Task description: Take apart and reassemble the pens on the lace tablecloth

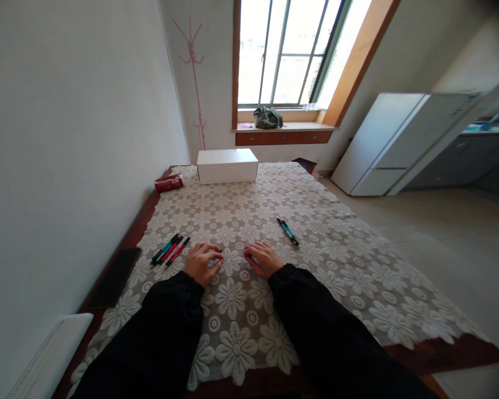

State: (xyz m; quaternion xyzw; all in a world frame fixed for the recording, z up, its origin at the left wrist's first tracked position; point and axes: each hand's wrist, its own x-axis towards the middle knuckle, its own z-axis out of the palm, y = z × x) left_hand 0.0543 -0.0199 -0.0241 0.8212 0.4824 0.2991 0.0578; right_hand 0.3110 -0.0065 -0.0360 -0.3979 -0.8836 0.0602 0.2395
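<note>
My left hand (203,262) is closed in a pinch, and a small dark tip (220,251) pokes out at its fingers. What that tip belongs to is hidden. Across a short gap, my right hand (265,259) is also closed, with a small pinkish-red piece (246,250) at its fingertips; the rest of the piece is covered. Just left of my left hand lie several pens (169,250), some teal and some red with black ends. Beyond my right hand rests a pair of teal and black pens (288,231), side by side.
A lace tablecloth (233,299) with flower patterns covers the table. At its far end stands a white box (228,167), with a red packet (168,183) to its left. Along the left edge lies a flat black object (115,277) by the wall. A white fridge (393,144) stands beyond, right.
</note>
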